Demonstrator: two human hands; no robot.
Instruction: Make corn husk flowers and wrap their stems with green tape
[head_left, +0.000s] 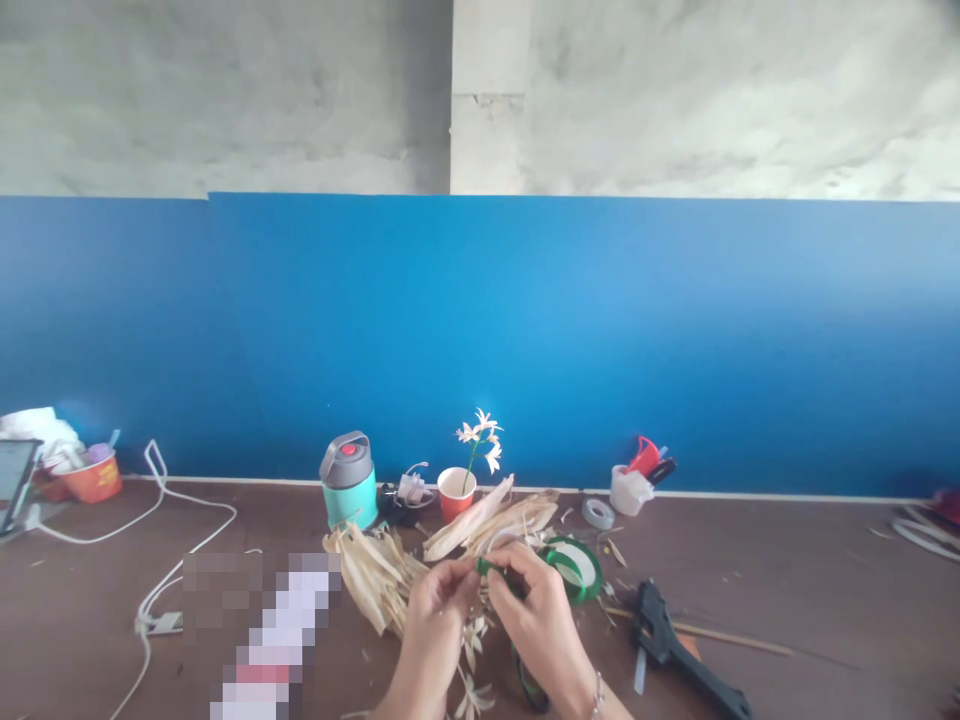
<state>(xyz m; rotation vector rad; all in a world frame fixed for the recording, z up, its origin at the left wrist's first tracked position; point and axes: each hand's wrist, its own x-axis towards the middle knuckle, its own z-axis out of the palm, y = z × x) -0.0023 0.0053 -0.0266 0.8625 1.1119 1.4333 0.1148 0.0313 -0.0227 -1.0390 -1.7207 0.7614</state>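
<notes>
My left hand (439, 615) and my right hand (538, 605) meet at the table's middle, fingertips pinched together. Between them shows a small piece of green tape (482, 566), with more green under the right fingers; what it wraps, if anything, is hidden. Just beyond my right hand lies a roll of green tape (592, 565). Dried corn husks (375, 575) spread beside my left hand, and more husks (517, 520) lie behind both hands. Below the hands are pale husk-like flowers (474, 695), partly covered by my wrists.
A red paper cup (457, 495) holds an artificial flower stem (480, 435). Around it stand a teal flask (350, 490), a clear tape roll (598, 514) and a white cup of tools (630, 492). A black glue gun (667, 630) lies right, a white cable (150, 600) left.
</notes>
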